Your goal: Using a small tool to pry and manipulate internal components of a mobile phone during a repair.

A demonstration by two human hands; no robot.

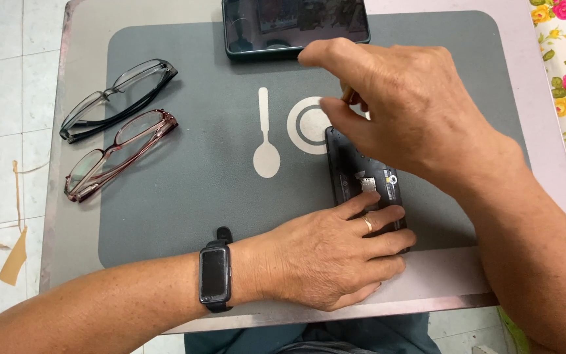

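left hand (335, 252) pins opened phone (361, 183) | near table edge (361, 305) | right hand (407, 105) above

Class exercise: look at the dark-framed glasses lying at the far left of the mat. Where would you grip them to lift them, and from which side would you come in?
Probably the bridge of the dark-framed glasses, pinched from above. They lie folded with both lenses exposed, so the narrow bridge keeps fingers off the glass. The reddish-framed glasses crowd the near side.
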